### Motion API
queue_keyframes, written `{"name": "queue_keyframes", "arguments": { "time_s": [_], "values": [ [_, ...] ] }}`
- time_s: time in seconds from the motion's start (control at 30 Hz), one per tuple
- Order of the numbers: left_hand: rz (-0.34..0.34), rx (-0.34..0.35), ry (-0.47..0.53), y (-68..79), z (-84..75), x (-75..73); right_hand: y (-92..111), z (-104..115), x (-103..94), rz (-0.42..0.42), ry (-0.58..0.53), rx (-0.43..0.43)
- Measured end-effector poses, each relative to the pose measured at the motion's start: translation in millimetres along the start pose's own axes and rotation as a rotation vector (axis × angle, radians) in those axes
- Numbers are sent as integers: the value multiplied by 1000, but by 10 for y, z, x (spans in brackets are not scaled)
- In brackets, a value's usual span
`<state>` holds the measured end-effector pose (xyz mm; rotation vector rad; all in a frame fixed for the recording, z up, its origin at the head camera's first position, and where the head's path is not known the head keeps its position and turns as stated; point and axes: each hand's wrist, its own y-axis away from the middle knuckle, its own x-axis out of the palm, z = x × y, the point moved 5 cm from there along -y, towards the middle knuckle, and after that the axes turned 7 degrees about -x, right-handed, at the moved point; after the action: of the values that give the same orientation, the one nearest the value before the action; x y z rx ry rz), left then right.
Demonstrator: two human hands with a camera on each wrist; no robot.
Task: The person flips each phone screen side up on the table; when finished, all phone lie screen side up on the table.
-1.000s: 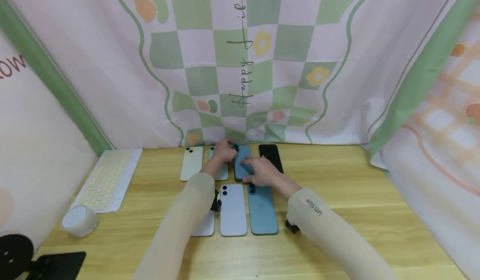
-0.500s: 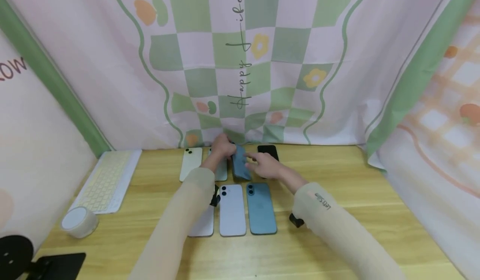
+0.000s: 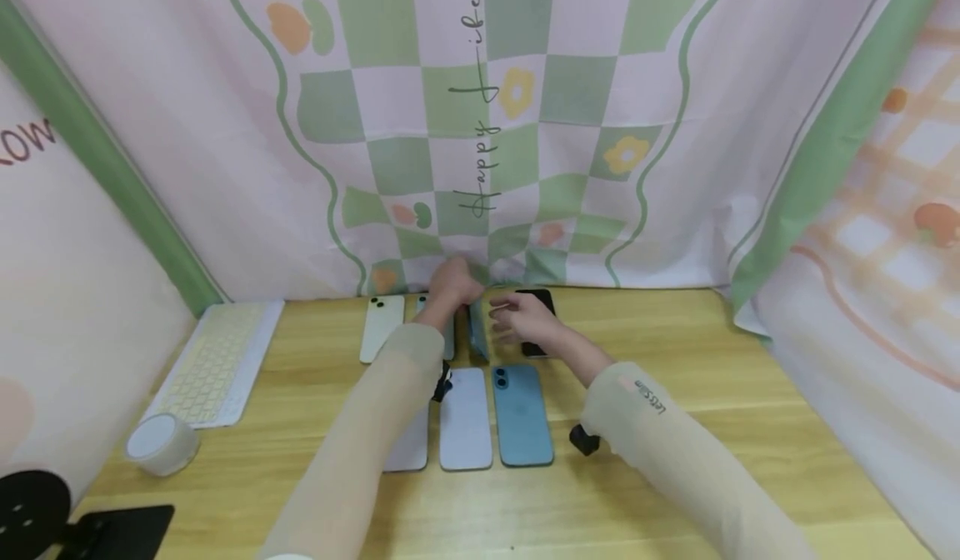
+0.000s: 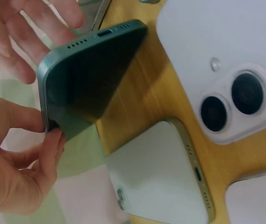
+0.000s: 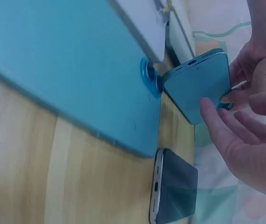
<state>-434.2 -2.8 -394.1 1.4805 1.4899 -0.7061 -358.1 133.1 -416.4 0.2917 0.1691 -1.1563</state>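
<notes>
A blue phone (image 3: 477, 332) stands tilted up on its long side in the back row. My left hand (image 3: 452, 287) pinches it near the camera end, finger and thumb on its edge in the left wrist view (image 4: 90, 70). That view shows its dark screen, while its blue back (image 5: 196, 84) faces the right wrist camera. My right hand (image 3: 523, 318) hovers just right of it, fingers loosely extended and holding nothing. Beneath the right hand lies a phone with a black screen up (image 3: 542, 300). Left of the held phone, another light blue phone (image 3: 450, 342) is mostly covered by my left hand.
A pale green phone (image 3: 381, 327) ends the back row at left. In front lie a teal phone (image 3: 523, 418), a pale lavender phone (image 3: 465, 422) and one partly under my forearm (image 3: 410, 450). A keyboard (image 3: 213, 360) and a white round container (image 3: 161, 443) stand at left; a curtain hangs behind.
The blue phone has turned from lying flat, back up, to standing on its side, tilted by my left hand. My right hand has come off it and drawn slightly right.
</notes>
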Motion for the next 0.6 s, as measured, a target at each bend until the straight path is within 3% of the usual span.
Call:
{"name": "queue_keyframes", "arguments": {
  "time_s": [0.27,0.43,0.6],
  "values": [
    [-56,63,12,29,-104,-10,28,-21,22,-24,-183,52],
    [-21,90,99,27,-66,53,13,-72,10,-83,-225,80],
    [36,108,192,34,-10,137,3,-110,-6,-137,-199,84]
  ]
}}
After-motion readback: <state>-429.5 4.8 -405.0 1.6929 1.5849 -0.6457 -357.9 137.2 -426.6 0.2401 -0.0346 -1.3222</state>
